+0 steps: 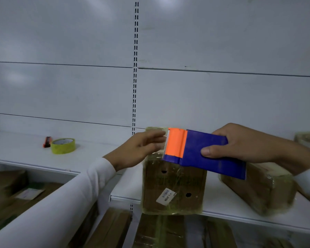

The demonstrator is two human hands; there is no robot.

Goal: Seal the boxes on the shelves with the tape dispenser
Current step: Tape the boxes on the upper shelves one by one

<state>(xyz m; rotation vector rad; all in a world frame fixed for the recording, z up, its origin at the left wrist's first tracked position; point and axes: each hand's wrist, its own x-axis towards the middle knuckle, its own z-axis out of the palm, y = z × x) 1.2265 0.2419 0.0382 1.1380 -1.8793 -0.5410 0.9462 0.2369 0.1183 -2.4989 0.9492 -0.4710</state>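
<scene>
Blue-and-orange plastic tape dispenser sits gripped in our right hand just above the film-wrapped cardboard box; our left hand, fingers half-open, reaches its toothed edge, probably to pull tape.

**Colours on the shelves**

The tape dispenser is dark blue with a bright orange front part. The box is brown under shiny yellowish tape, with a white label. The tape roll is yellow-green. The shelf and both sleeves are white.
</scene>
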